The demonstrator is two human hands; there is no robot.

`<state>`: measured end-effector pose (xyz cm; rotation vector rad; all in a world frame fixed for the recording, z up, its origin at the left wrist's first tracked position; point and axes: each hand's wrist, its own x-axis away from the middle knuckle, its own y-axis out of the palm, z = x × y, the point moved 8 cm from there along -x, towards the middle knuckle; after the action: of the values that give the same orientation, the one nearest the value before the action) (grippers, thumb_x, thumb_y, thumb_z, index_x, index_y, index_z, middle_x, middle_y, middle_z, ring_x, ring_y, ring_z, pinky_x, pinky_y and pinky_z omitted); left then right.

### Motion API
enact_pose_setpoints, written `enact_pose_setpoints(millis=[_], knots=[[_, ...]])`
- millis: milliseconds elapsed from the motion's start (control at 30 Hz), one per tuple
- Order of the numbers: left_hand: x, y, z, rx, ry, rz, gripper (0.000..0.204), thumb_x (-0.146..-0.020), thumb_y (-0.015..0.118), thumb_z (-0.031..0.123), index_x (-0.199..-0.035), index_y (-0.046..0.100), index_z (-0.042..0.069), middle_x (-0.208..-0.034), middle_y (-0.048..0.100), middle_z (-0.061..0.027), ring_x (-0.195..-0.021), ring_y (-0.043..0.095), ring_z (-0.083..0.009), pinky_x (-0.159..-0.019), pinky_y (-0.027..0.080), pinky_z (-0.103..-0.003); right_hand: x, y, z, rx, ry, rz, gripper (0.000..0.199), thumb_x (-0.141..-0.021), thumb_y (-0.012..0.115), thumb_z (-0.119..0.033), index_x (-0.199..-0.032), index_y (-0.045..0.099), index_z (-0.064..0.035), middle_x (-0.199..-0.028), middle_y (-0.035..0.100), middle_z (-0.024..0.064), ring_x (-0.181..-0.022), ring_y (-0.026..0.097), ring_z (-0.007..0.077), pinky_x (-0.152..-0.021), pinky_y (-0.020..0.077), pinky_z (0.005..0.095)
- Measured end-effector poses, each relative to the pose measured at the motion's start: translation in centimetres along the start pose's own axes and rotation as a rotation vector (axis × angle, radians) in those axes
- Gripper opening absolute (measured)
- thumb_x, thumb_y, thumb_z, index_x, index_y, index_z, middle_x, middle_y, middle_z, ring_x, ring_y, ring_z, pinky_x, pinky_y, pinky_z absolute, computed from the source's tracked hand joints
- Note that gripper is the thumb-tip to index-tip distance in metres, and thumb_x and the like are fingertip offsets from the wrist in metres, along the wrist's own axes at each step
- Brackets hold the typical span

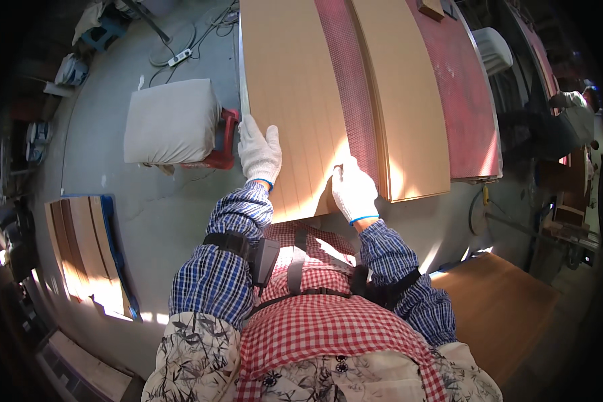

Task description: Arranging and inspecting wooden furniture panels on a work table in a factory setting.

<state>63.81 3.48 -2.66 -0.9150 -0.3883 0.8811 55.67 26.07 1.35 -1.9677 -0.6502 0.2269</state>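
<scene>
A long light-brown wooden board (291,100) lies lengthwise in front of me, its near end close to my body. My left hand (259,153), in a white knitted glove, rests at the board's left edge with fingers stretched forward and thumb apart. At the right edge, near the front corner, my right hand (354,191) has its gloved fingers curled together; what they hold, if anything, is hidden. Sunlight falls across the board beside that hand.
A stack of similar boards (405,100) lies to the right on a red, dotted table surface (459,87). Left of the table stands a cloth-covered block (171,120) on a red stool (228,144). Boards (90,254) sit at lower left, a brown panel (496,315) at lower right. A person (573,124) is at far right.
</scene>
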Motion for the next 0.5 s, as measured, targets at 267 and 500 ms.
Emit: enact_pose_setpoints(millis=[267, 500], knots=[[0.6, 0.3, 0.6, 0.032, -0.01, -0.027, 0.072, -0.096, 0.056, 0.037, -0.147, 0.028, -0.006, -0.147, 0.038, -0.0322, -0.137, 0.037, -0.0455, -0.11, 0.032, -0.053, -8.7, -0.4, -1.7, 0.114, 0.028, -0.031, 0.021, -0.095, 0.053, -0.025, -0.098, 0.052, -0.0043, -0.071, 0.065, 0.0222, -0.07, 0.067, 0.0412, -0.064, 0.0525, 0.0521], [2.2, 0.6, 0.7, 0.003, 0.0, -0.007, 0.074, -0.095, 0.059, 0.034, -0.148, 0.026, -0.007, -0.146, 0.038, -0.0335, -0.137, 0.037, -0.0468, -0.109, 0.032, -0.054, -17.0, -0.6, -3.1, 0.189, 0.128, -0.151, 0.028, -0.095, 0.051, -0.025, -0.106, 0.056, -0.0001, -0.09, 0.069, 0.0296, -0.091, 0.069, 0.0438, -0.079, 0.0546, 0.0531]])
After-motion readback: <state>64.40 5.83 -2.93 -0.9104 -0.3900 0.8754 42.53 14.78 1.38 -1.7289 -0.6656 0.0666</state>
